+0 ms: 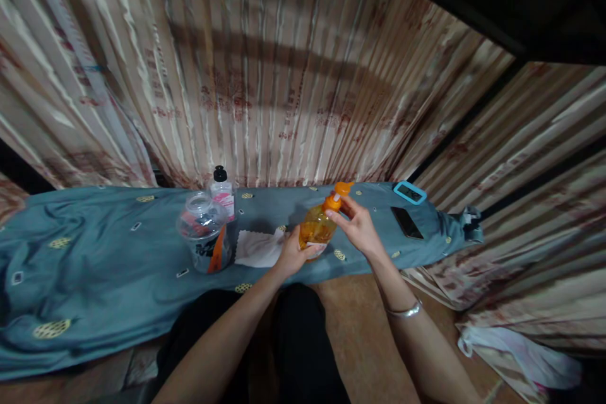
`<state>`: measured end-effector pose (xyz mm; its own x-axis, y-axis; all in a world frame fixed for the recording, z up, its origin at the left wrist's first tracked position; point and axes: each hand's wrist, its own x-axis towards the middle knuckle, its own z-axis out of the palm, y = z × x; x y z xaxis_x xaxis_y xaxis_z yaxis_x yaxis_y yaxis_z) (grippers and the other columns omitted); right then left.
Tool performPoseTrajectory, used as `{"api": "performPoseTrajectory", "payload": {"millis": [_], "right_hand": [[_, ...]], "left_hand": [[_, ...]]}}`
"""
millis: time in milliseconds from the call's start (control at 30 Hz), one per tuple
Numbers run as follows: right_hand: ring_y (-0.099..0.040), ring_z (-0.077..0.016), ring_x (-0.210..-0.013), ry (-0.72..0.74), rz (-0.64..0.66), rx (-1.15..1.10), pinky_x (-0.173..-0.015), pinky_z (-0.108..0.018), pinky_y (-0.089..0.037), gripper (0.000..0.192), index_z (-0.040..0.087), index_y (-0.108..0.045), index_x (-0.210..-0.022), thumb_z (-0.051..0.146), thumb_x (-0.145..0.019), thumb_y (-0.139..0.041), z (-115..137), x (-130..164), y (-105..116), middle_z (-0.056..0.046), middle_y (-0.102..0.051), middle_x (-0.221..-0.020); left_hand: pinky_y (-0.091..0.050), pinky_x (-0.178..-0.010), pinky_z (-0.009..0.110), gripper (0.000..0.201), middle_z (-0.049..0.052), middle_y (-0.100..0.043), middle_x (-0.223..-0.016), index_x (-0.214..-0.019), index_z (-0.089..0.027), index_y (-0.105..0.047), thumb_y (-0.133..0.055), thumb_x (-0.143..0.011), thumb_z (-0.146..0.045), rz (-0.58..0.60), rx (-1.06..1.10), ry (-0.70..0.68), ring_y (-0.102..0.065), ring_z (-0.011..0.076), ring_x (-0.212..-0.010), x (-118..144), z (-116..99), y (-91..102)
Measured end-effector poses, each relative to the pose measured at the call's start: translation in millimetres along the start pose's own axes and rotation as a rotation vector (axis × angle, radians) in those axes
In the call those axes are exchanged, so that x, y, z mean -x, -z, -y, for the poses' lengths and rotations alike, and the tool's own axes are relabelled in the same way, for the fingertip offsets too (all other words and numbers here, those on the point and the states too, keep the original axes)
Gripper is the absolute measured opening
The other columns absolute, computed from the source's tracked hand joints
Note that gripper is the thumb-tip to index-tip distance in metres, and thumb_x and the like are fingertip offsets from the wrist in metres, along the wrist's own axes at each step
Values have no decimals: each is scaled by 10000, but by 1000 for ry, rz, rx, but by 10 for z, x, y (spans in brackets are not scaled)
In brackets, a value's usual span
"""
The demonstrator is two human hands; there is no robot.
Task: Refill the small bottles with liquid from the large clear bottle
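Note:
A clear pump bottle (318,226) with amber liquid and an orange pump top is tilted a little to the right between my hands. My left hand (294,254) is wrapped round its lower body. Up at the orange collar, my right hand (356,222) pinches the pump top with thumb and fingers. Left of the bottle lies a white cloth (258,248) on the blue-green cover. Beyond it stands a clear plastic tub (208,246) with a domed lid and an orange and black print. A clear bottle with a black cap (222,194) is behind the tub.
The blue-green patterned cover (104,252) spreads over a long, low surface before my knees. A dark phone (406,223) and a blue-framed digital display (409,192) lie to the right. Pleated curtains (265,76) hang close behind. A white bag (521,353) is at lower right.

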<state>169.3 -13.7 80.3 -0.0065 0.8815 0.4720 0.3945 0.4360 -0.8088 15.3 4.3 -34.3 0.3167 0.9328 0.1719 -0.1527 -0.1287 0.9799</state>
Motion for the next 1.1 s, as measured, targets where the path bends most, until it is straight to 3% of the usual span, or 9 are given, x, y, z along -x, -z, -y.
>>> {"api": "performPoseTrajectory", "payload": {"millis": [100,267,433,1100], "right_hand": [[-653,-182,-953,13,-5,-48,-917,-449,-511,298,175,-642,-1069,376,-855,-694,-36,-62,22,-34,-677,-1042],[-639,-198,-1019,15,-81,-146,-933,-460,-506,328,181,-616,-1129,361,-864,-684,-40,-65,22,-47,-657,-1118],[-643,-188,-987,-29,-58,-181,-906,-441,-519,305,179,-621,-1113,359,-872,-673,-98,-20,-47,-45,-659,-1099],[-641,-211,-1049,-118,291,-63,-962,-484,-489,356,176,-618,-1153,400,-880,-658,-33,-134,203,-58,-666,-1135]], "left_hand": [[-499,-1000,459,527,101,-699,-1135,-1127,-181,-529,-797,-677,-240,5,-3,2,-673,256,-1051,5,-14,-9],[-482,-1012,487,526,106,-696,-1120,-1124,-188,-529,-803,-680,-249,-9,-28,3,-666,276,-1073,-1,-4,-21],[-478,-1002,472,544,117,-680,-1164,-1144,-194,-518,-798,-684,-267,6,-6,3,-655,284,-1089,2,-9,-16],[-484,-1041,488,580,102,-701,-1172,-1191,-187,-555,-803,-672,-262,-9,-34,19,-637,310,-1150,4,19,-4]]}}
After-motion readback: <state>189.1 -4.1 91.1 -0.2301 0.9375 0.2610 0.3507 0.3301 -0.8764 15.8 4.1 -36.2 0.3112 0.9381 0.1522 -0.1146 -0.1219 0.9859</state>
